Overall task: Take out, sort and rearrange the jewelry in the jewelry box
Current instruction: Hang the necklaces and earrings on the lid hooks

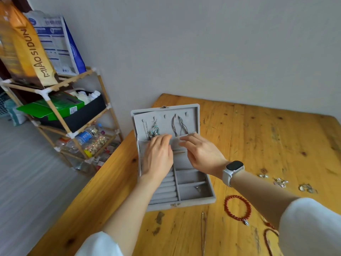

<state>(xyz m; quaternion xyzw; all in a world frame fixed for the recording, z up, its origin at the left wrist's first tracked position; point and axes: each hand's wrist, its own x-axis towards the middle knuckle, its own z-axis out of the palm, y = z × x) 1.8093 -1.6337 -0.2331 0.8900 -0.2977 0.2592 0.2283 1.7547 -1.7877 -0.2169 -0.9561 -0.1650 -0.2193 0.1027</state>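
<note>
A grey velvet jewelry box lies open on the wooden table, its lid tilted back. On the lid's hooks hang a turquoise beaded piece and grey cord necklaces. My left hand reaches into the lid's lower pocket, fingers extended under the turquoise piece. To its right, my right hand, with a white watch on the wrist, touches the pocket edge with its fingertips. A small pendant lies in a lower right compartment. Whether either hand holds anything is hidden.
On the table to the right lie a red bead bracelet, a second red bracelet, a thin chain and several small silver pieces. A wooden shelf rack with bags and bottles stands at the left.
</note>
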